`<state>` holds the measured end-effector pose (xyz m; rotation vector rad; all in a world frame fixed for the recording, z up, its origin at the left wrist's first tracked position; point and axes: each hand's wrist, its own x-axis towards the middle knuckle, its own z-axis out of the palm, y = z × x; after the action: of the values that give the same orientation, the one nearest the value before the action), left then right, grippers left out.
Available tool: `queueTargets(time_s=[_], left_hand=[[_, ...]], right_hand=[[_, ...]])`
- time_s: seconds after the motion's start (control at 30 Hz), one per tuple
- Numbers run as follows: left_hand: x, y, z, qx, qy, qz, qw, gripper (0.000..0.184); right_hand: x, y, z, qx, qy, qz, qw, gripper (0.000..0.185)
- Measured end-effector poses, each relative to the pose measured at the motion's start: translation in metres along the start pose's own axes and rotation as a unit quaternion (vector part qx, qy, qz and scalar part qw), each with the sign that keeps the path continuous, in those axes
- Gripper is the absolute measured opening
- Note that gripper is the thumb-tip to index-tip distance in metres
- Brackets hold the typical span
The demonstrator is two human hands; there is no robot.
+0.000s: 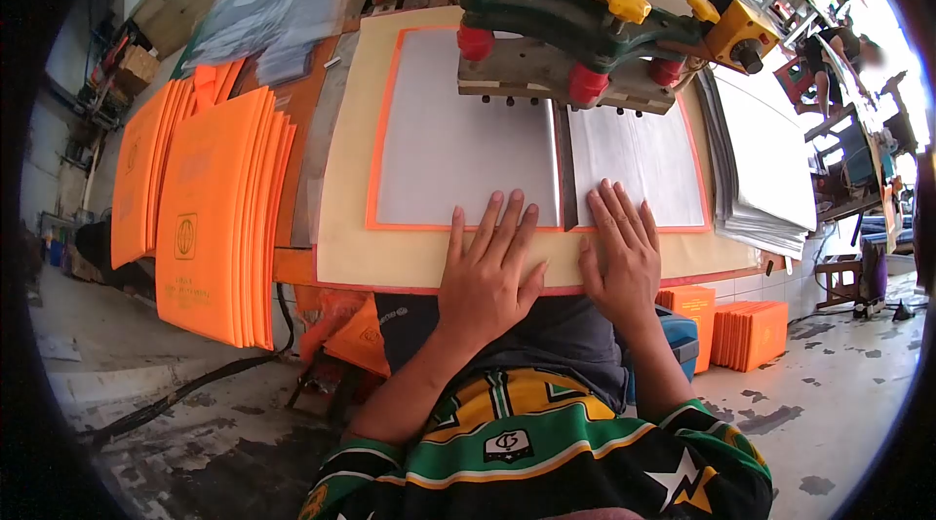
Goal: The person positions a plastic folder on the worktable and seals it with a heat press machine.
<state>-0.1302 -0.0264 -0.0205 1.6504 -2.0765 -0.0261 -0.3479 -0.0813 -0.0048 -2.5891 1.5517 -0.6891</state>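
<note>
An orange folder cover (378,169) lies opened flat on the cream board (341,208), with clear plastic sheets (468,154) over its two halves and a dark strip (566,169) down the middle. My left hand (492,262) rests flat on the front edge of the left half, fingers spread. On the right half, my right hand (621,252) lies flat near the same edge, fingers stretched out. Neither hand holds anything. Above the far part of the cover stands a green press head (575,18) with a metal plate (526,77) under it, hiding some of the cover.
Stacks of orange folders (219,218) hang over the table's left edge. Plastic sheets (273,3) are piled behind them. To the right lies a stack of white sheets (765,150). A yellow control box (743,36) juts from the press. More orange folders (749,335) stand on the floor.
</note>
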Motion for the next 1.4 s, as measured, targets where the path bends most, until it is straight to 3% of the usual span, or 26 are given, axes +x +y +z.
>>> queueTargets(time_s=[1.4], left_hand=[[-0.0002,-0.0006,0.0016,-0.010,0.004,-0.012,1.000,0.074]], right_hand=[[-0.0009,0.0005,0.0025,0.012,0.033,0.014,0.999,0.063]])
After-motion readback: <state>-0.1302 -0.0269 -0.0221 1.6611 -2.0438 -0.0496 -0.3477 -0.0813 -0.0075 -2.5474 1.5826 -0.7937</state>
